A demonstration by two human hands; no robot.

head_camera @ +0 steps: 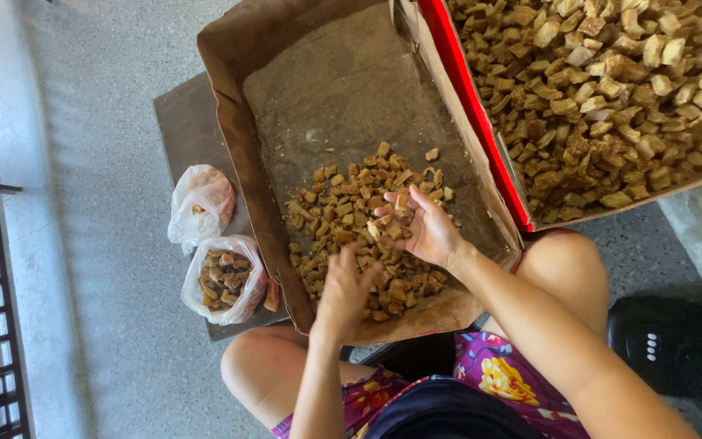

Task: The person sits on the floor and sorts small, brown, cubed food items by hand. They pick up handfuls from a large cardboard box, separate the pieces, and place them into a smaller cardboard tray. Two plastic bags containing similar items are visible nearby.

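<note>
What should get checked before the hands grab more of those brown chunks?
1. Right hand palm up with brown chunks on it: ok.
2. Left hand over the pile, fingers down: ok; whether it grips any, cannot tell.
3. Pile inside the cardboard box, none on the floor: ok.
4. Full box beside it, heaped to the rim: ok.
5. Open bag holding chunks, mouth up: ok.
6. Second bag contents: cannot tell.
</note>
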